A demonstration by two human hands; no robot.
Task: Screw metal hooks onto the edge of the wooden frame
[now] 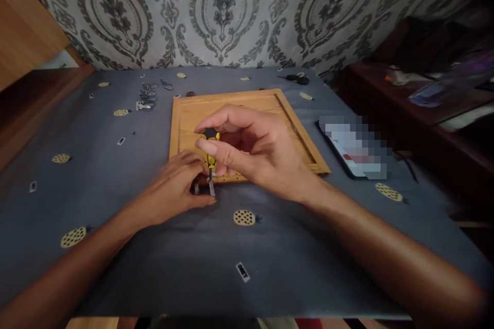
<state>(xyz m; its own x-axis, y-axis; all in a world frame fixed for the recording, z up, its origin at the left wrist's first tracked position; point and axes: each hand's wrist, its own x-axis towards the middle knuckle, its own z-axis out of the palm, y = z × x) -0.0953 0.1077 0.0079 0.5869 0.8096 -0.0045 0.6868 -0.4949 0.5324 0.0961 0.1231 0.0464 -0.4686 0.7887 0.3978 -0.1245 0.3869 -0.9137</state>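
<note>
My right hand [258,151] grips a short black-and-yellow screwdriver [210,150] between thumb and fingers, its shaft pointing down. The shaft meets a small metal clip [212,188] at the near edge of a wooden frame [227,97]. My left hand [179,182] is closed around that clip at the frame's near left part, thumb below and fingers above. Fingers cover part of the clip, so how it sits against the wood cannot be made out. The frame lies flat on the cloth, its raised border around a wooden panel.
Several metal clips [147,96] lie at the back left on the pineapple-print cloth [127,272]. A dark object like keys [297,78] is at the back right. To the right rests a phone [353,149]. Wooden furniture [31,25] stands left, a patterned curtain [266,10] behind.
</note>
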